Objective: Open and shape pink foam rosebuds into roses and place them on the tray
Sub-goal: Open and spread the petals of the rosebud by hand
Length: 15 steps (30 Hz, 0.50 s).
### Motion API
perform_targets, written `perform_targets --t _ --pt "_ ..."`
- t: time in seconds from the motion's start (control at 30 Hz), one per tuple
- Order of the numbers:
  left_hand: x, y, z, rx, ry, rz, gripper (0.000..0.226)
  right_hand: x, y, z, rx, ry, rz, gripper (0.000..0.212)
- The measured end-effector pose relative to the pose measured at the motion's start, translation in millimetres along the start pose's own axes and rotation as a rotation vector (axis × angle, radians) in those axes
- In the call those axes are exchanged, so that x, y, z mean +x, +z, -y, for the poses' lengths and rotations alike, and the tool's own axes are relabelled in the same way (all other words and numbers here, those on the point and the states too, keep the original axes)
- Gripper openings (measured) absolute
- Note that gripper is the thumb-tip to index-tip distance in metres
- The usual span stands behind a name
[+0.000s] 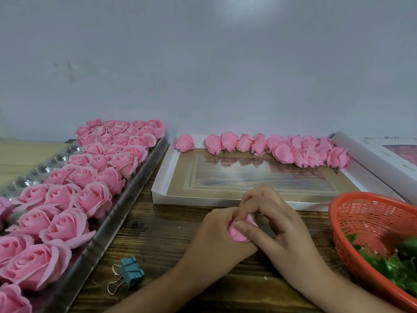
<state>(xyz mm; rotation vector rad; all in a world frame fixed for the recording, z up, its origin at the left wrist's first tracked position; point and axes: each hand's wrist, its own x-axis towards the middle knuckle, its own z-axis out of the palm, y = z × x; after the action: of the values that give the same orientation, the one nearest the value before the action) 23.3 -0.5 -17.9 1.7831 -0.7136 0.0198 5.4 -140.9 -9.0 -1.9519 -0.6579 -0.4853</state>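
**Bud clamped between both hands**

The pink foam rosebud (pixel 238 236) is a tight, smooth, rounded knob (fingers hide most of it), at near centre over the wooden table (pixel 162 233). The left hand (pixel 216 233) wraps it from the left with curled fingers. The right hand (pixel 282 224) pinches it, thumb on its near face, fingers bent over the top. The tray (pixel 108 224) of opened roses (pixel 92 197) lies left

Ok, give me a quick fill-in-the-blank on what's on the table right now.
1. The left hand and right hand together hold one pink ____.
2. Opened roses fill the tray on the person's ____ side.
3. The orange basket holds ____ leaves.
Missing: rosebud; left; green.
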Motion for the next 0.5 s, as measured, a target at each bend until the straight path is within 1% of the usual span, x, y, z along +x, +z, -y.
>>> perform_targets --t 0.07,0.13,0.23,0.33,0.43,0.5 --pt "1.0 -3.8 -1.3 -0.067 -0.002 0.056 0.034 -0.7 -0.3 1.7 0.019 -0.019 -0.002 0.007" --pt "1.8 -3.7 -0.5 -0.051 -0.011 0.059 0.034 -0.9 -0.4 2.4 0.017 -0.026 -0.007 0.006" --pt "2.2 2.9 4.0 0.112 -0.026 -0.036 0.028 -0.9 0.3 1.3 -0.035 -0.017 -0.031 0.009" --pt "2.1 6.3 4.6 0.233 0.022 -0.118 0.025 -1.0 1.5 0.1 -0.048 0.025 -0.036 0.009" --pt "0.9 4.7 4.3 0.214 0.018 -0.117 0.030 -1.1 2.2 -1.7 -0.048 0.036 -0.020 0.012" --pt "1.5 3.8 5.0 0.157 -0.004 -0.104 0.022 -1.0 1.7 -2.5 -0.031 0.032 -0.007 0.013"
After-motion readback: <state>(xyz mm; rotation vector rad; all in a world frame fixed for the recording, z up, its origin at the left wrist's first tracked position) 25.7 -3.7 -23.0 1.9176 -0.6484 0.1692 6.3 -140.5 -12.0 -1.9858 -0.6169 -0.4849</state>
